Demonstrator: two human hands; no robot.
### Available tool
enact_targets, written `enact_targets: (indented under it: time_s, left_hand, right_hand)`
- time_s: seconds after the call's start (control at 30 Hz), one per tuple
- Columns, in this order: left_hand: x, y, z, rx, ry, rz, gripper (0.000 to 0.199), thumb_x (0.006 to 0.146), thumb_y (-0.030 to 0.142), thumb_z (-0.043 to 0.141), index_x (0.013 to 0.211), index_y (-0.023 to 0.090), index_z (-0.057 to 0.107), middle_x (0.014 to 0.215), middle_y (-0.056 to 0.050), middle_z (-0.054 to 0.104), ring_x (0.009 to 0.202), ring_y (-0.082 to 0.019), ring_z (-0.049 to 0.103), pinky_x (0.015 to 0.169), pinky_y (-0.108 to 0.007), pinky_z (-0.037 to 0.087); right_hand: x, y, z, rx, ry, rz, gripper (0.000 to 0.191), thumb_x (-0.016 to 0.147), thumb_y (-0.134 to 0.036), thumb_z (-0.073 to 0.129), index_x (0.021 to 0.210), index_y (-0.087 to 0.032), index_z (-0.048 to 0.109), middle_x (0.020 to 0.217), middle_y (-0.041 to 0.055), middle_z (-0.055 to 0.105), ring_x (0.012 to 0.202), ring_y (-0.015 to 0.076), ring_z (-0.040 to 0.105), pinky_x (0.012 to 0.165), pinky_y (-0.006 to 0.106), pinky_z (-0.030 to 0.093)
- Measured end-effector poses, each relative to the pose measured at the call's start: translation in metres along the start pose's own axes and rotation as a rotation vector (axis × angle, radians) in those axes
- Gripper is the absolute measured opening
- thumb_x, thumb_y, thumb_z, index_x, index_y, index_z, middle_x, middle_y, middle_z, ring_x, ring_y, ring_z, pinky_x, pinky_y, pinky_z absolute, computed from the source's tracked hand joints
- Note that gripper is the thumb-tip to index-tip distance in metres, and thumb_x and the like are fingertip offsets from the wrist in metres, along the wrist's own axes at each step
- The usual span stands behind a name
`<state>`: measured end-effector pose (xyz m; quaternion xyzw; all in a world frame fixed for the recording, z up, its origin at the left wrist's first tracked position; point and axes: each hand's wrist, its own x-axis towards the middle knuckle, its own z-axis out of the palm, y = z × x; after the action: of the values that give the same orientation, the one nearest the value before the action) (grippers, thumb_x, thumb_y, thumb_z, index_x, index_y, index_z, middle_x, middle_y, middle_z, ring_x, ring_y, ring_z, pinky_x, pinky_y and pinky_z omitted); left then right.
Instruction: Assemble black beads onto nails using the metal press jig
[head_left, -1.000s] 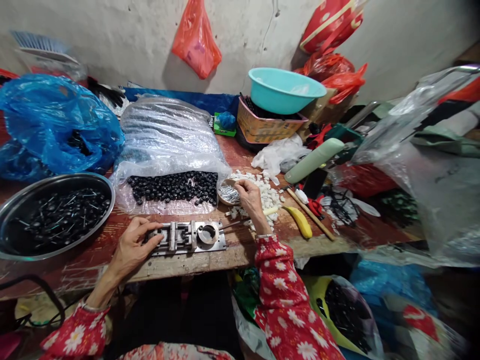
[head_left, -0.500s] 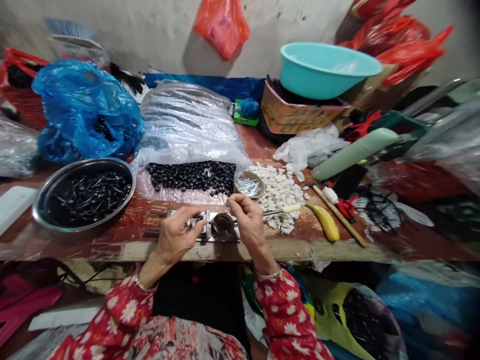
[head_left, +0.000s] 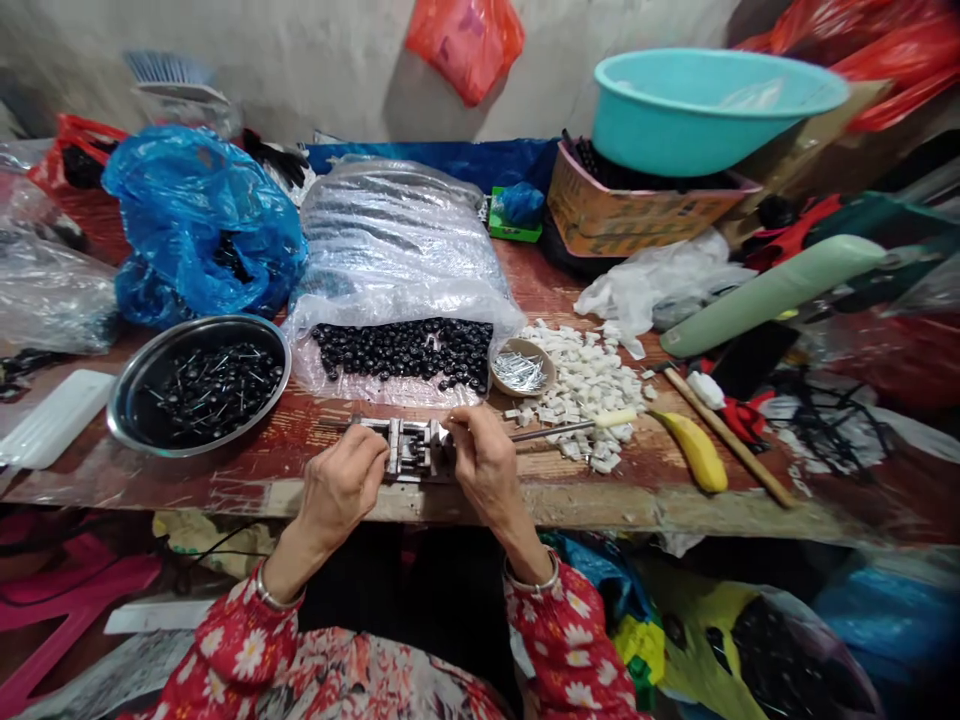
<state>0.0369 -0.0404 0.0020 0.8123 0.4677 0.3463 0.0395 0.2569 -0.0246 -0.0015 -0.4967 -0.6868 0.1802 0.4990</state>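
Here are the fingertips, and it's close work: the left hand (head_left: 341, 480) has its fingers curled in at the left end of a metal jig (head_left: 415, 450), but whether they pinch a part of it, I cannot tell. The right hand (head_left: 484, 465) bends thumb and fingers down over the jig's right end, tips hidden, so no calling whether they're closed on anything.

The jig itself lies near the front edge of the table (head_left: 585, 500), between the two hands. My read: it's a fine fitting or adjusting step at the jig, one hand per end, and the next move calls for a steady jig and precise fingertips.

Outward now! A rod with a cream handle (head_left: 615, 418) stretches off to the right, over white chips (head_left: 600, 385). Just behind the right hand, a small bowl (head_left: 546, 386) of nails (head_left: 521, 372); behind the jig, black caps (head_left: 397, 355) spill from a plastic bag (head_left: 405, 235). Far left, a steel basin (head_left: 118, 415) carries black-headed pins (head_left: 217, 395); right, a banana (head_left: 694, 455).
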Motion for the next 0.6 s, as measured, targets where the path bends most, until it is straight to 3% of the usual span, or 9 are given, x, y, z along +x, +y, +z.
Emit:
enact_targets:
  time_s: [0.13,0.37,0.6]
  left_hand:
    - [-0.002,-0.011,-0.002,0.13,-0.028,0.039,0.013,0.104,0.016,0.053,0.104,0.019,0.066,0.101,-0.006,0.069,0.088,-0.017,0.069,0.079,-0.028,0.051]
    - [-0.001,-0.013,0.001,0.214,-0.123,0.068,0.016,0.104,0.014,0.052,0.1,0.018,0.067,0.1,-0.006,0.067,0.088,-0.019,0.063,0.077,-0.031,0.05]
    - [0.0,-0.014,0.002,0.223,-0.184,0.062,0.017,0.103,0.013,0.051,0.099,0.019,0.067,0.102,-0.007,0.064,0.09,-0.02,0.059,0.078,-0.032,0.049]
  right_hand:
    - [0.008,0.003,0.008,-0.203,-0.17,-0.177,0.019,0.107,-0.016,0.049,0.096,-0.021,0.064,0.091,0.0066,0.068,0.088,0.0234,0.055,0.079,0.035,0.043]
    - [0.02,-0.002,0.034,-0.468,-0.368,-0.247,0.015,0.104,-0.018,0.059,0.095,-0.021,0.071,0.093,0.0062,0.07,0.092,0.0251,0.051,0.078,0.037,0.036]
    - [0.022,0.001,0.04,-0.442,-0.397,-0.226,0.014,0.103,-0.019,0.064,0.094,-0.023,0.074,0.094,0.0052,0.071,0.093,0.0243,0.052,0.077,0.036,0.034]
